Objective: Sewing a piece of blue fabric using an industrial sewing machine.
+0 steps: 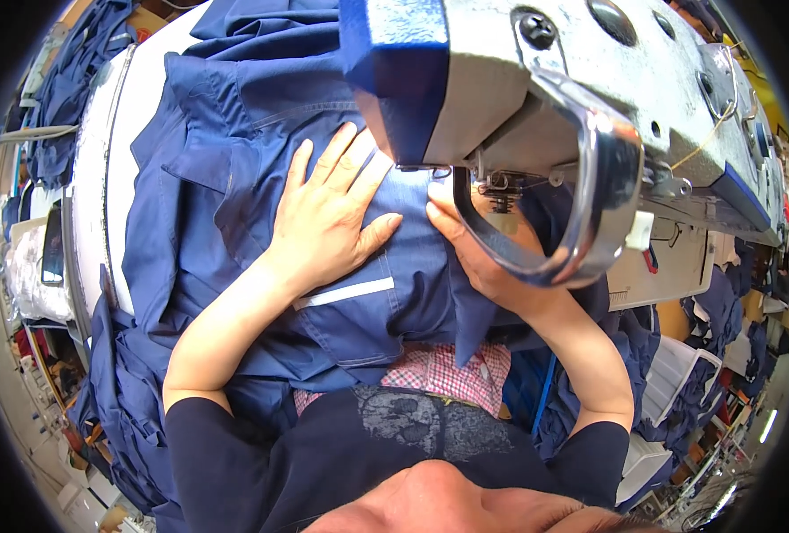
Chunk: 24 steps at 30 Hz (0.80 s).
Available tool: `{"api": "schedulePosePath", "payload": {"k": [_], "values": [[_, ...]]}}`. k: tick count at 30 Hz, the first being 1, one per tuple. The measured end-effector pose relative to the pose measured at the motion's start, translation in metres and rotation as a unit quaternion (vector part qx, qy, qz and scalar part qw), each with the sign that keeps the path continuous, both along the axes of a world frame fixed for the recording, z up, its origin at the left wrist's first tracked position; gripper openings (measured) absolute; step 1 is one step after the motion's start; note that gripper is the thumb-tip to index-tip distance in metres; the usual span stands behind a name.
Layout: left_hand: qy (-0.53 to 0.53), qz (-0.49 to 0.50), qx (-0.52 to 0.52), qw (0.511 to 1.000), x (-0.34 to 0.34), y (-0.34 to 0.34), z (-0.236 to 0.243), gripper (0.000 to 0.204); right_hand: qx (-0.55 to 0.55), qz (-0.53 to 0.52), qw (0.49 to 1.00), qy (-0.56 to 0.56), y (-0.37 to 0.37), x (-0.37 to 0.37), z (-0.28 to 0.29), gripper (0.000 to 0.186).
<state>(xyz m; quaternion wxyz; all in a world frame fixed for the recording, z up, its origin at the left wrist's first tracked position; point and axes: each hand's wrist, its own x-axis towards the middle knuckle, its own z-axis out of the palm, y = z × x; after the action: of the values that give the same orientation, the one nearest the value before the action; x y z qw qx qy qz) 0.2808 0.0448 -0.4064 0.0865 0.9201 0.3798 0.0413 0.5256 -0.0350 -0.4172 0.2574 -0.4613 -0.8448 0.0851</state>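
A navy blue garment (261, 186) with pocket flaps and seams lies spread over the sewing machine's bed. A white strip (345, 292) runs across it just below my left hand. My left hand (328, 209) rests flat on the cloth with its fingers spread, left of the needle area. On the other side, my right hand (479, 244) touches the cloth near the presser foot. The machine's curved shiny guard partly covers it, so what its fingers pinch, if anything, is hidden. The sewing machine (492, 98), white and blue, stands over the garment.
More navy cloth (137, 417) hangs down at the left edge of the white table (101, 178). A phone (53, 244) lies at the far left. To the right are a white plate with ruler marks (665, 271), white bins (678, 377) and heaped navy pieces.
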Motion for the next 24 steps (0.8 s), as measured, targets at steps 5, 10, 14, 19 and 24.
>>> {"api": "schedulePosePath", "payload": {"k": [5,10,14,19,24], "values": [[-0.106,0.017,-0.062,0.992,0.013,-0.043,0.014,0.079,-0.019,-0.028,0.999,-0.008,-0.016,-0.008,0.005,0.045],[-0.023,0.015,-0.025,0.999,0.009,-0.043,0.002,0.081,-0.046,-0.018,0.999,-0.004,-0.017,-0.004,0.001,0.044],[-0.036,-0.022,-0.016,0.999,-0.003,-0.034,-0.001,0.080,-0.062,-0.012,0.998,0.007,-0.017,-0.004,0.003,0.044],[-0.023,-0.020,-0.028,0.999,-0.001,-0.030,0.002,0.080,-0.043,-0.017,0.999,0.005,-0.015,-0.005,0.007,0.040],[-0.022,-0.024,-0.020,0.999,0.000,-0.027,0.002,0.079,-0.061,-0.015,0.997,0.034,-0.009,-0.003,0.008,0.034]]}}
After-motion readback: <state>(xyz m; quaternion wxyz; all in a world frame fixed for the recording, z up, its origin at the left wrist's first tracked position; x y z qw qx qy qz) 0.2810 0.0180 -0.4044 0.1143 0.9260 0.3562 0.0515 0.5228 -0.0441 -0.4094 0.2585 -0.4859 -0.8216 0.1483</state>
